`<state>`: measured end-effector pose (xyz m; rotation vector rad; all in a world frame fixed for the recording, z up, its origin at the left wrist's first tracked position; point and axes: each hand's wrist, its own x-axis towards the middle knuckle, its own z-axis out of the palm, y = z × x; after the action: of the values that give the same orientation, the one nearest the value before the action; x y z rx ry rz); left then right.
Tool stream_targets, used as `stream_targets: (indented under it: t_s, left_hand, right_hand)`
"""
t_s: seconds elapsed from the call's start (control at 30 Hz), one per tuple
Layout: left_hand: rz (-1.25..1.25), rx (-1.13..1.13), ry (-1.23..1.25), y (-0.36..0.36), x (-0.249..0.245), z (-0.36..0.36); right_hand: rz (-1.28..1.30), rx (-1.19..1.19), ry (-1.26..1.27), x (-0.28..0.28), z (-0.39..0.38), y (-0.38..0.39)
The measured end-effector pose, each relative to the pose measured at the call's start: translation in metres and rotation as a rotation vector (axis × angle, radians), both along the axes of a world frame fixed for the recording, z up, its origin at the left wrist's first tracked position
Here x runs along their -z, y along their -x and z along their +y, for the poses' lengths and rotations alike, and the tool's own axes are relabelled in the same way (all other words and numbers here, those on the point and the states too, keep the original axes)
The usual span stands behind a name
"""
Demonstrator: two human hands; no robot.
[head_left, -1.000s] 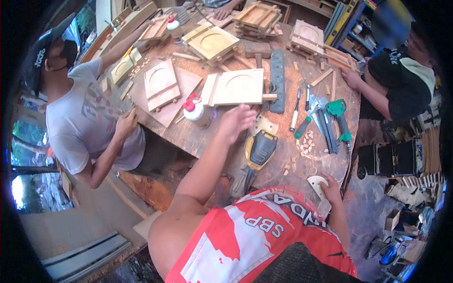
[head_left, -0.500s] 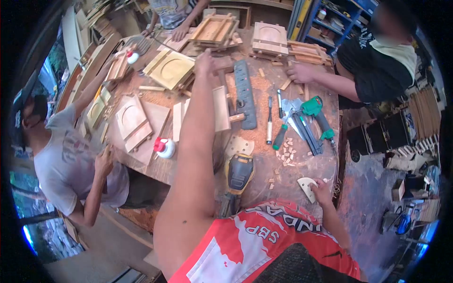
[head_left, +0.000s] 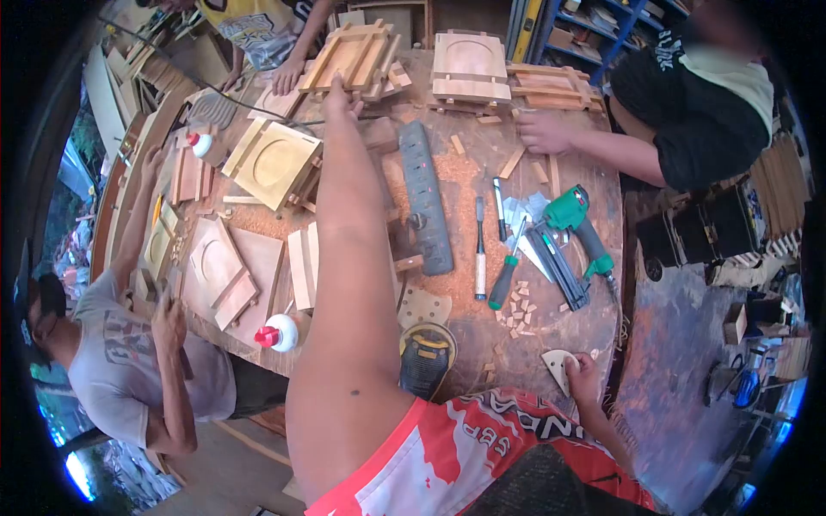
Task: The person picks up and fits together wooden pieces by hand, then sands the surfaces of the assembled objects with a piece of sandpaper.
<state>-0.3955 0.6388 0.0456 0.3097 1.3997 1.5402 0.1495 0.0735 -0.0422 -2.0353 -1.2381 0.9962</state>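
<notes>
My left arm stretches across the table, and my left hand (head_left: 342, 101) is closed at the near edge of a slatted wooden frame (head_left: 351, 56) on the far stack. One finger lies against that edge; the others are partly hidden. Low at the right, my right hand (head_left: 582, 377) pinches a folded sanding disc (head_left: 559, 370) with holes in it. Another holed sanding disc (head_left: 424, 305) lies flat beside a yellow-and-black sander (head_left: 428, 357). Left of my forearm sits a wooden panel with a round recess (head_left: 274, 163).
A green nail gun (head_left: 568, 211), a chisel (head_left: 480, 249), a green-handled screwdriver (head_left: 503, 284) and a long dark grey bar (head_left: 426, 198) lie mid-table. Glue bottles (head_left: 280, 333) stand at the left. More panels (head_left: 469, 64) are stacked at the back. Three other people surround the table.
My view has shifted, so the table's things appear displaced leftward. My left hand has come closer to the slatted frame and now touches its edge. My right hand keeps its sanding disc.
</notes>
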Motion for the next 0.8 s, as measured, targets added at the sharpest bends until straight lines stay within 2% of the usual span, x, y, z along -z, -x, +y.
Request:
stream_targets:
  t_s: [0.1,0.2,0.27,0.3,0.33,0.4,0.43,0.5,0.53,0.67,0.7,0.73,0.77,0.8]
  left_hand:
    - [0.07,0.062,-0.025,0.015,0.03,0.029]
    - [0.137,-0.011,-0.145,0.024,0.046,0.053]
    - [0.169,-0.07,-0.157,0.017,0.044,0.055]
    - [0.311,-0.101,-0.209,0.006,0.031,0.04]
    - [0.265,-0.175,-0.194,-0.002,0.022,0.03]
    - [0.252,-0.289,-0.242,-0.015,0.001,0.004]
    - [0.236,-0.201,-0.226,-0.01,0.0,0.001]
    - [0.196,-0.392,-0.247,-0.02,-0.011,-0.012]
    - [0.195,-0.383,-0.229,-0.02,-0.017,-0.024]
    - [0.331,-0.435,-0.168,-0.027,-0.039,-0.057]
    - [0.356,-0.536,-0.157,-0.032,-0.033,-0.05]
    - [0.397,-0.657,-0.326,-0.037,-0.035,-0.05]
    - [0.465,-0.605,-0.235,-0.042,-0.035,-0.052]
    - [0.434,-0.624,-0.35,-0.046,-0.028,-0.045]
  right_hand:
    - [-0.01,-0.016,-0.037,-0.003,-0.001,0.002]
    - [-0.007,-0.015,-0.044,-0.002,-0.001,0.001]
    - [0.033,-0.002,-0.022,-0.005,-0.001,0.004]
    - [-0.023,0.009,-0.025,-0.011,0.0,0.008]
    - [-0.078,0.011,-0.028,-0.014,0.002,0.009]
    - [-0.022,-0.027,-0.058,0.001,0.0,0.0]
    - [0.03,-0.017,-0.09,0.01,-0.003,-0.005]
    - [-0.001,-0.062,-0.088,0.018,-0.005,-0.011]
    - [-0.011,-0.07,-0.095,0.014,-0.005,-0.008]
    - [-0.03,-0.125,-0.093,0.007,-0.002,-0.007]
    - [-0.035,-0.144,-0.089,0.004,-0.003,-0.007]
    - [-0.05,-0.147,-0.093,0.002,0.0,-0.004]
    - [-0.066,-0.15,-0.096,0.0,0.0,-0.003]
    - [-0.069,-0.169,-0.099,0.002,0.0,-0.006]
